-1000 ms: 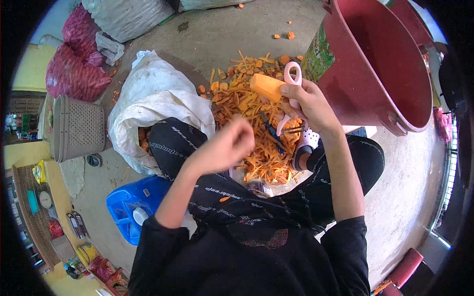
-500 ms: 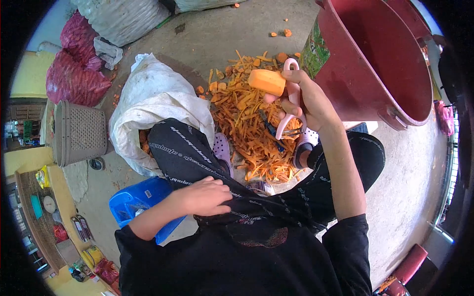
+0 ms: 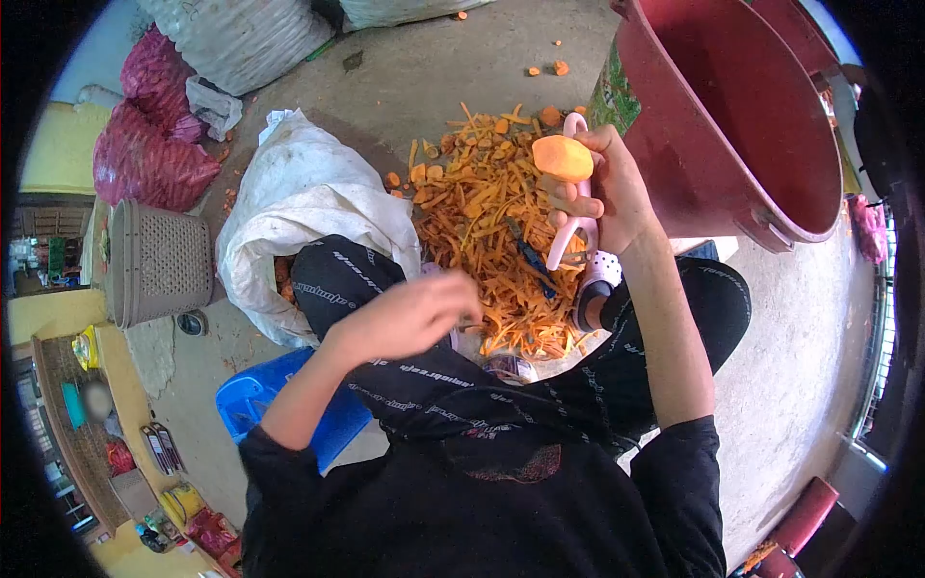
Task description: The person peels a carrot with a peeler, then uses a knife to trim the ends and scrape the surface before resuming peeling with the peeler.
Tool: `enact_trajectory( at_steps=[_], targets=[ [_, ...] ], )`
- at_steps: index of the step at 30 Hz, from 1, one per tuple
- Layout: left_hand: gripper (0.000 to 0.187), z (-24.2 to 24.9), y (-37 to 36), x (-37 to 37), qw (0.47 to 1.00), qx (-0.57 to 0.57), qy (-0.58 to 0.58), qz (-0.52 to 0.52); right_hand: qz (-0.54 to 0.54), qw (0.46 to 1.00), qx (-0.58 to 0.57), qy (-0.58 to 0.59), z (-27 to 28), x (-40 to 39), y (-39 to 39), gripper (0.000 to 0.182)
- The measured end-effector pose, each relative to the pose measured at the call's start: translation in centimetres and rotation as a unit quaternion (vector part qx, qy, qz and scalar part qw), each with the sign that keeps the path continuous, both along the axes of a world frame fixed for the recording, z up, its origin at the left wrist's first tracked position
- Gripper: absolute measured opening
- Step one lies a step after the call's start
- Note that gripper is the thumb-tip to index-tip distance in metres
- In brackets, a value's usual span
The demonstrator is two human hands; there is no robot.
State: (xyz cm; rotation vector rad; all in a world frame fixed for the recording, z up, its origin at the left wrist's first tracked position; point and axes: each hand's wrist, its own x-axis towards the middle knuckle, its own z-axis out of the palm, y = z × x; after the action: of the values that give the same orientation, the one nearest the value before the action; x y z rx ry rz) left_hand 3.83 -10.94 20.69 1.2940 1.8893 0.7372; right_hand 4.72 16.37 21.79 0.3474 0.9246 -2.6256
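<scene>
My right hand (image 3: 617,197) is closed round a pink-handled peeler (image 3: 568,236) and also holds a peeled orange vegetable piece (image 3: 563,159) at its fingertips. Both are above a heap of orange peelings (image 3: 491,207) on the floor. Over my left knee hangs my left hand (image 3: 424,310), blurred by motion, its fingers not clear. Below the heap's left edge, a white sack (image 3: 308,183) lies open beside that knee, with some orange pieces inside its mouth.
A large red tub (image 3: 694,144) stands at the upper right. Left are a grey woven basket (image 3: 162,262), red mesh sacks (image 3: 149,159) and a blue container (image 3: 332,414). Big white sacks (image 3: 236,39) stand at the top.
My left hand has risen off my thigh and moved up and right. My right hand has turned, so the orange piece sits further right and shows its end.
</scene>
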Motion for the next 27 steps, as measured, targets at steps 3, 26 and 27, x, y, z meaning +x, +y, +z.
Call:
enact_trajectory(
  at_steps=[3,26,27],
  targets=[
    [0.034,-1.1,2.3,-1.5,0.973,0.035,0.159,0.162,-0.029,0.999,0.039,-0.015,0.1,-0.1,-0.6,0.032],
    [0.038,-4.2,8.6,-6.3,0.609,0.405,-0.583,0.354,-0.152,0.93,0.32,0.099,3.8,-0.1,-1.2,0.022],
    [0.038,-3.8,8.7,-6.1,0.62,0.402,-0.567,0.364,-0.176,0.921,0.318,0.136,3.0,-0.3,-0.9,0.021]
  ],
)
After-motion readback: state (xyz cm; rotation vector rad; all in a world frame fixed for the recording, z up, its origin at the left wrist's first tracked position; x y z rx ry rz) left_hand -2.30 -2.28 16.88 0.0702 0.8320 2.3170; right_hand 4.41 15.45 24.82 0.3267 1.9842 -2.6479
